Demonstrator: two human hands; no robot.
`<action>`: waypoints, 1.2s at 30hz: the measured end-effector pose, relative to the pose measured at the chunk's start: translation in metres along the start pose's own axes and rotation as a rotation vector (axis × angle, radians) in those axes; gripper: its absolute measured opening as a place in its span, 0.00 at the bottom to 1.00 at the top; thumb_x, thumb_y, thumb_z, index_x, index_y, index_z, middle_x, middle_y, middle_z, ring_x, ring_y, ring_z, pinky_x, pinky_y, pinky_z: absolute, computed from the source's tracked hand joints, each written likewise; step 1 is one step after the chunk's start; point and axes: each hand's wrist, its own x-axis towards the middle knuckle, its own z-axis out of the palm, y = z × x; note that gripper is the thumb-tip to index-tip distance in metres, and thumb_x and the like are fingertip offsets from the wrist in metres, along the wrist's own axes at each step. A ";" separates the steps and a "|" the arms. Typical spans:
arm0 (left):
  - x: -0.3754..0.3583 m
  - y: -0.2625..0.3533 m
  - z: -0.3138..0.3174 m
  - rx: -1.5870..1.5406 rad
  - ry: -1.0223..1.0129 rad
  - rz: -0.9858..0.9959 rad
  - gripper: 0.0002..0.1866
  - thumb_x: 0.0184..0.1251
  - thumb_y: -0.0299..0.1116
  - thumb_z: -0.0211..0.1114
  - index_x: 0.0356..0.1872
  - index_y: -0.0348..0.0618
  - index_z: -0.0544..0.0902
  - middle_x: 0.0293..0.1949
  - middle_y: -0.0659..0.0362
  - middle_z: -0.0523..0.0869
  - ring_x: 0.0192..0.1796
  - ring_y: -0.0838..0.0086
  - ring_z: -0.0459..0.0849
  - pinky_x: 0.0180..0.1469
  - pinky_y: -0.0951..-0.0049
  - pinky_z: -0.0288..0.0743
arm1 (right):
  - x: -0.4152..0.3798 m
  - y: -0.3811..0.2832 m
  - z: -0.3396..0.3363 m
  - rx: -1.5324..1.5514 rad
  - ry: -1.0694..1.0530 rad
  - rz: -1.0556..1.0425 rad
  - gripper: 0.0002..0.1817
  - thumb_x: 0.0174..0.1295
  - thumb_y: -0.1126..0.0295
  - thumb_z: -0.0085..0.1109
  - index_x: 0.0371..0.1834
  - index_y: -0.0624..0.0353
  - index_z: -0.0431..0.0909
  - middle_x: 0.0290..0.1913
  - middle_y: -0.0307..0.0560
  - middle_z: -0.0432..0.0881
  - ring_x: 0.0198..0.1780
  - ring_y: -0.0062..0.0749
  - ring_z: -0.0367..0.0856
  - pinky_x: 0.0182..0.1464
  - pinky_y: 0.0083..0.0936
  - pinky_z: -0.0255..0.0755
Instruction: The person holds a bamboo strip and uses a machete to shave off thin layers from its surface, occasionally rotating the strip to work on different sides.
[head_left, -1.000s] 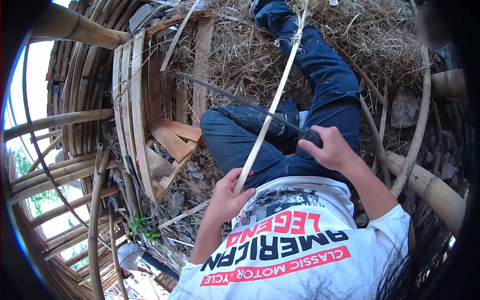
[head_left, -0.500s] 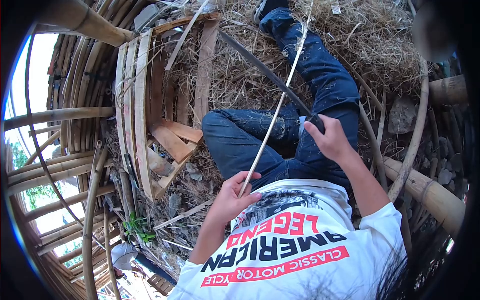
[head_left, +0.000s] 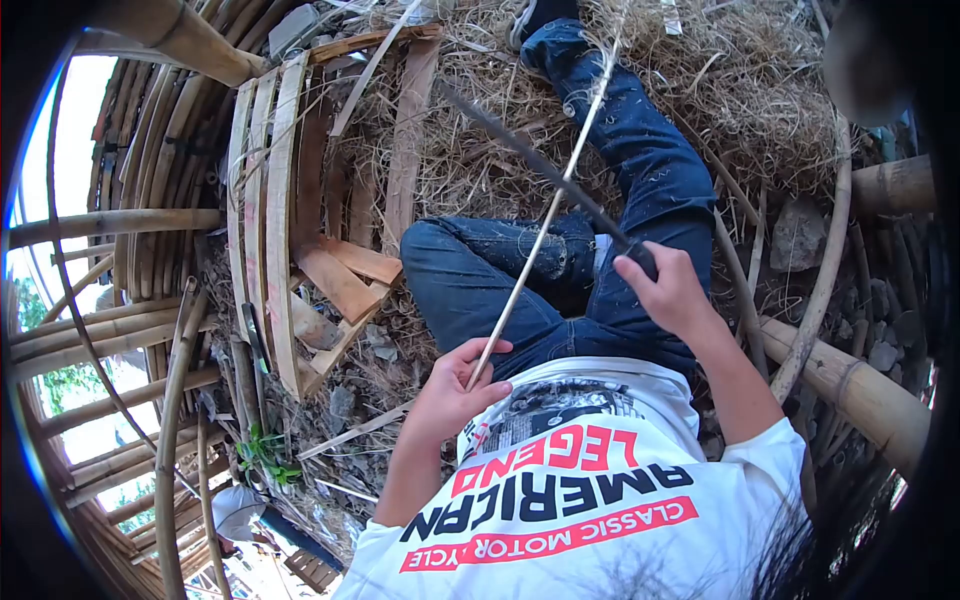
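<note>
A long, thin pale strip (head_left: 541, 243) runs from my left hand (head_left: 462, 391) up across my jeans (head_left: 645, 150). The fingers of my left hand are closed round its lower end. My right hand (head_left: 668, 288) grips the black handle of a long dark blade (head_left: 530, 155). That blade points up and to the left, and it crosses the strip above my lap. The far end of the strip looks frayed, near my outstretched leg.
A wooden slatted crate (head_left: 287, 215) lies at the left, beside green leaves (head_left: 266, 452). Fibrous shavings (head_left: 760, 100) cover the ground ahead. Thick bamboo poles (head_left: 860, 395) lie at the right, near a grey rock (head_left: 798, 236). Bamboo framework (head_left: 110, 225) stands at far left.
The blade has shifted slightly down with my right hand. My left hand and the near end of the strip have moved a little left.
</note>
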 end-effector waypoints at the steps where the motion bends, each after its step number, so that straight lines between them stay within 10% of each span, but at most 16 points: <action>1: 0.002 -0.002 0.001 -0.007 0.005 0.010 0.26 0.59 0.24 0.71 0.60 0.33 0.73 0.19 0.75 0.61 0.18 0.93 0.58 0.21 0.87 0.51 | 0.000 0.000 0.001 -0.008 -0.005 -0.010 0.20 0.64 0.57 0.64 0.31 0.69 0.80 0.19 0.54 0.78 0.20 0.38 0.77 0.28 0.32 0.69; 10: 0.008 0.003 0.001 -0.152 0.003 -0.094 0.27 0.59 0.22 0.70 0.59 0.30 0.72 0.20 0.75 0.61 0.18 0.92 0.58 0.19 0.86 0.51 | -0.040 -0.037 0.028 -0.047 -0.340 -0.065 0.21 0.61 0.55 0.67 0.32 0.66 0.81 0.21 0.57 0.81 0.23 0.45 0.83 0.29 0.35 0.74; 20: 0.012 -0.005 0.009 -0.286 -0.087 -0.127 0.26 0.60 0.20 0.69 0.59 0.34 0.71 0.20 0.73 0.61 0.18 0.91 0.58 0.18 0.86 0.51 | -0.004 -0.020 0.010 0.020 -0.035 0.009 0.20 0.64 0.57 0.63 0.33 0.68 0.81 0.22 0.59 0.81 0.25 0.39 0.83 0.30 0.35 0.71; 26: 0.001 0.002 -0.001 -0.279 -0.056 -0.149 0.25 0.61 0.21 0.68 0.59 0.34 0.71 0.21 0.73 0.61 0.19 0.91 0.58 0.18 0.87 0.52 | -0.023 -0.030 0.015 -0.130 -0.285 -0.115 0.24 0.59 0.49 0.67 0.30 0.64 0.82 0.22 0.59 0.81 0.26 0.57 0.83 0.32 0.41 0.76; 36: 0.010 -0.001 0.010 -0.330 -0.095 -0.185 0.26 0.61 0.20 0.68 0.61 0.35 0.71 0.20 0.73 0.61 0.19 0.90 0.59 0.18 0.87 0.52 | 0.003 -0.012 0.018 -0.053 0.060 -0.062 0.24 0.61 0.52 0.65 0.28 0.67 0.79 0.23 0.65 0.80 0.29 0.60 0.83 0.32 0.43 0.74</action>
